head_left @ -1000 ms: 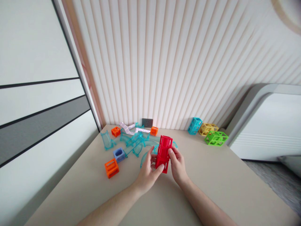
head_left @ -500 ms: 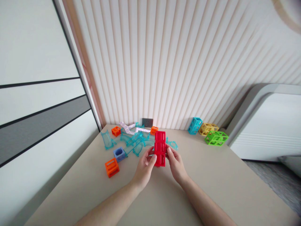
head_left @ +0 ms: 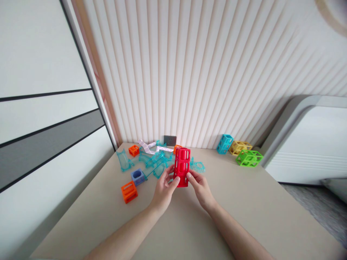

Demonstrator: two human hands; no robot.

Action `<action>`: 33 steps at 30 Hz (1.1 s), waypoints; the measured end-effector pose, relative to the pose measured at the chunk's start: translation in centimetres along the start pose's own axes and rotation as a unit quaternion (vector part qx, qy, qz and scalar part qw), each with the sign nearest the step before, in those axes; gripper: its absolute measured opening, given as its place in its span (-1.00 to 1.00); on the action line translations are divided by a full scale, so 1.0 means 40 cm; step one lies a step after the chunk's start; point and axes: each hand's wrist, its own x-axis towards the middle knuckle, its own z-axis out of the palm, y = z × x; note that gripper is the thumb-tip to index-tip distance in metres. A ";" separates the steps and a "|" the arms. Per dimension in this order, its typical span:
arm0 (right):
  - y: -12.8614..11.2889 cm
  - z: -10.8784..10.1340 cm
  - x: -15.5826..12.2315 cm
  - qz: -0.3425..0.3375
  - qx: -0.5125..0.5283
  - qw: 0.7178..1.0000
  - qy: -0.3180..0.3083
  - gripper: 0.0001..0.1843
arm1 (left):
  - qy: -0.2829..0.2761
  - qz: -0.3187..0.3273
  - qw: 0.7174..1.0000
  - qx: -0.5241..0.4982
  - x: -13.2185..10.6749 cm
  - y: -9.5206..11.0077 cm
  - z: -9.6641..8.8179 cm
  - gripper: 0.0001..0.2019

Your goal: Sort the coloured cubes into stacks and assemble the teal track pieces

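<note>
Between my hands is a column of three red cube blocks [head_left: 182, 167], held up above the table with its top tilted away from me. My left hand [head_left: 165, 187] grips its lower left side, the thumb on the near face and the fingers partly hidden behind. On the lower right edge, my right hand [head_left: 200, 187] holds it with thumb and fingers closed. Just behind the column lie clear teal track pieces [head_left: 157, 159], and it partly covers a small orange block [head_left: 177, 148].
Left of my hands an orange cube [head_left: 129, 192] touches a blue-violet cube [head_left: 137, 176]. Another orange block [head_left: 133, 150] and lilac zigzag pieces [head_left: 148, 146] lie farther back. At back right stand blue [head_left: 225, 144], yellow [head_left: 239, 147] and green blocks [head_left: 249, 158]. A dark socket [head_left: 170, 141] is on the wall.
The red column has turned, so its side and top openings show more, and it has shifted slightly left and up. Both hands have kept hold of it.
</note>
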 end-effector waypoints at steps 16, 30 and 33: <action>0.014 -0.015 0.007 -0.013 0.016 1.000 -0.004 -0.56 | -0.034 -0.009 0.999 0.001 0.001 0.010 -0.003 -0.56; 0.015 -0.020 0.009 -0.017 0.025 0.999 -0.011 -0.62 | -0.031 -0.009 0.999 -0.018 -0.003 0.016 -0.005 -0.56; 0.020 -0.017 0.009 -0.019 0.028 0.999 -0.006 -0.63 | -0.036 -0.014 0.999 -0.023 0.001 0.006 -0.008 -0.57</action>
